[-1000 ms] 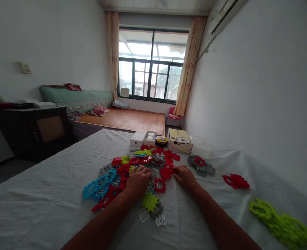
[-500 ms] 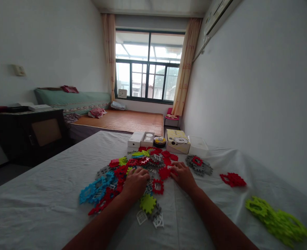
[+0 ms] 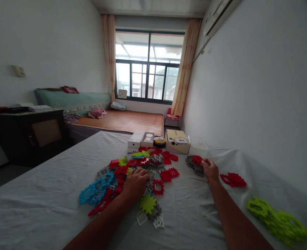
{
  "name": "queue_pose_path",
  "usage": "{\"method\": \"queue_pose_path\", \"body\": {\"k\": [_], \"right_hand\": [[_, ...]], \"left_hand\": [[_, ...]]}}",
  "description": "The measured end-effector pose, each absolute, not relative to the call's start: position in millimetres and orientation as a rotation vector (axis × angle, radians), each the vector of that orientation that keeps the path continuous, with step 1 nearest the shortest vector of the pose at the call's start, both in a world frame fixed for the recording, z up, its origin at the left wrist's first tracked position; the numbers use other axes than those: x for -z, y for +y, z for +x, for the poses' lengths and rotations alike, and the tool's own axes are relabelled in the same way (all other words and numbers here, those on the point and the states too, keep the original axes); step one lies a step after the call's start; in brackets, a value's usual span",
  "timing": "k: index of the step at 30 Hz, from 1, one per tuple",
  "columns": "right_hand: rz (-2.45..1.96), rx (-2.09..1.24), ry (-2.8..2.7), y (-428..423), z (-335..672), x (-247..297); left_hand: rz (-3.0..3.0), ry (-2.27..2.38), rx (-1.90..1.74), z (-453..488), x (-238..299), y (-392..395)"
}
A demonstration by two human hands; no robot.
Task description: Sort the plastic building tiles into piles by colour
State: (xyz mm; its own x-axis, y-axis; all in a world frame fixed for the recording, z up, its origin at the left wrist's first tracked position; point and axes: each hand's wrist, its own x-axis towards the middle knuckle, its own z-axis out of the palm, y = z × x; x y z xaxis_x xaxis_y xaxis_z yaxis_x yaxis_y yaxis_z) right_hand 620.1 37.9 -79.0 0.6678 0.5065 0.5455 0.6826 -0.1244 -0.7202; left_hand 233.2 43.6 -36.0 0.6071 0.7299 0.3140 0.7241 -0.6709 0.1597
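Observation:
A heap of flat plastic interlocking tiles in red, blue, grey, green and white lies on a table under a white cloth. My left hand rests palm down on the heap, fingers curled over pieces near a red square tile. My right hand lies further right, beside a small stack of grey tiles with a red one on top; its fingers are bent at the stack's edge. Whether they grip a tile is hidden.
A red tile cluster and a lime green pile lie at the right. Small boxes and a round tin stand at the table's far edge. Beyond are a bed, a dark cabinet and a window.
My right hand has moved from the red tiles in the middle of the heap rightward to the grey stack. My left hand has stayed on the heap.

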Motion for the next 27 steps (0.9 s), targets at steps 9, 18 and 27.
{"method": "queue_pose_path", "body": {"k": [9,18,27], "right_hand": [[-1.798,0.239,-1.237,38.2,604.4,84.4],[-1.565,0.005,-1.799,36.8,538.6,73.5],[-1.525,-0.13,-2.155,28.1,512.9,76.4]], "left_hand": [[2.797,1.28,-0.532,232.9,33.9,42.0],[2.793,1.265,-0.514,231.8,35.7,43.5],[2.803,1.271,-0.51,231.7,35.1,42.2]]}}
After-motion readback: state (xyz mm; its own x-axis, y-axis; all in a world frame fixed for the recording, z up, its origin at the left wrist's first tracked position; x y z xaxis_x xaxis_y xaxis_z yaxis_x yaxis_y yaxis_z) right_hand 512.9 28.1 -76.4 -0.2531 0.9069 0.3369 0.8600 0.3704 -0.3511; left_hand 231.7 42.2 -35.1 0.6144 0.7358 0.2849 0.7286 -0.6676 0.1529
